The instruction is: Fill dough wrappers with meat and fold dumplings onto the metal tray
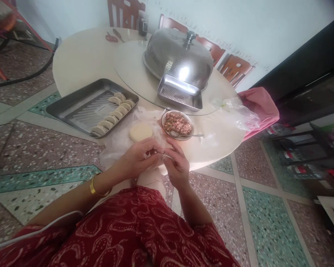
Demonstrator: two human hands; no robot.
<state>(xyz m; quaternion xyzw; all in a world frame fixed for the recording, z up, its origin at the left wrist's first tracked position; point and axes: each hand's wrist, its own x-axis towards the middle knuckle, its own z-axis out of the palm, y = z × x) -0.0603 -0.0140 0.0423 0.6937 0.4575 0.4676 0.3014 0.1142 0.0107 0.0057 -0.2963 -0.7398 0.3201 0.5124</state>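
My left hand (143, 155) and my right hand (176, 163) meet at the near edge of the table, fingertips pinched together. Between them shows the pale edge of a dumpling (167, 157), mostly covered by my fingers. Just beyond my left hand lies a round stack of dumpling wrappers (140, 132) on a crumpled plastic bag (119, 142). A bowl of minced meat filling (178, 124) stands past my right hand, with a spoon (197, 135) whose handle sticks out to the right. Several folded dumplings (117, 113) line the right side of a metal tray (72, 122).
A large domed steel lid (178, 52) sits on the glass turntable (133, 70), a smaller metal tray (180, 92) leaning by it. Red scissors (111, 38) and a dark jar (143, 25) are at the back. A plastic bag (242, 115) and pink cloth (263, 109) hang at right.
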